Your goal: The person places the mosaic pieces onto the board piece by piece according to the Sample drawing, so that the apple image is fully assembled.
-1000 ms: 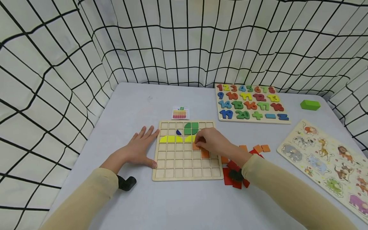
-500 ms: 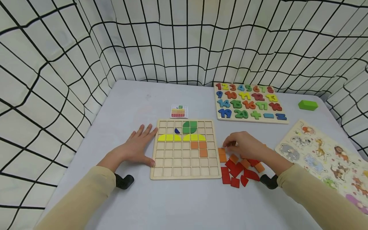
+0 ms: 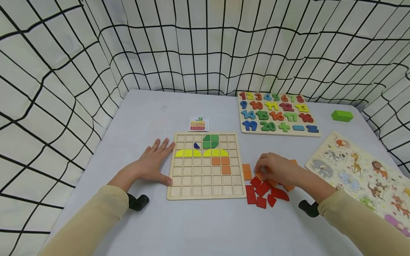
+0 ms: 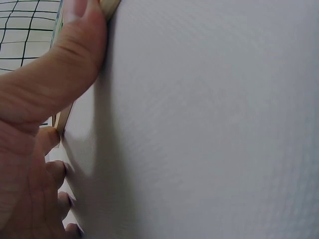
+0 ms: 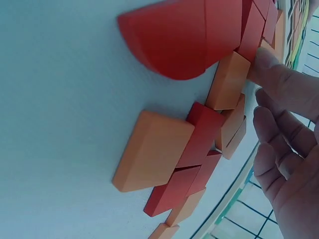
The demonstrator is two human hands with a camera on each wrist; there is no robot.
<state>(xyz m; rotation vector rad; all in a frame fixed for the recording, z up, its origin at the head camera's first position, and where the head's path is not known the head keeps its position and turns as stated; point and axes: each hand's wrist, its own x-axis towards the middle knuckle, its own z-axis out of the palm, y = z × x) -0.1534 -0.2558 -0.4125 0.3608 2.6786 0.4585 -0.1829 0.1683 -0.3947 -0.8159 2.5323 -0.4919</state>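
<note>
A wooden grid board [image 3: 206, 197] lies flat on the table. Its cells hold green, yellow and blue pieces in the upper rows and a few orange squares [image 3: 226, 170] below them. Spread flat beside its left side, my left hand [image 3: 150, 164] touches the board's edge with thumb and fingertip; the left wrist view shows the thumb [image 4: 79, 55] on the wood. My right hand [image 3: 278, 170] is over a loose pile of red pieces [image 3: 263, 188] and orange ones, pinching an orange square tile [image 5: 254, 74]. Its fingers partly hide that tile.
A small pattern card [image 3: 199, 124] lies behind the board. A number puzzle [image 3: 278, 106] stands at the back right, near a green block [image 3: 342, 116]. An animal puzzle [image 3: 355, 177] lies at the right. Black netting [image 3: 205, 53] surrounds the table.
My right hand let go of an orange square in the board, moved right to the loose pile, and now takes an orange tile there. The left hand stays at the board's edge.
</note>
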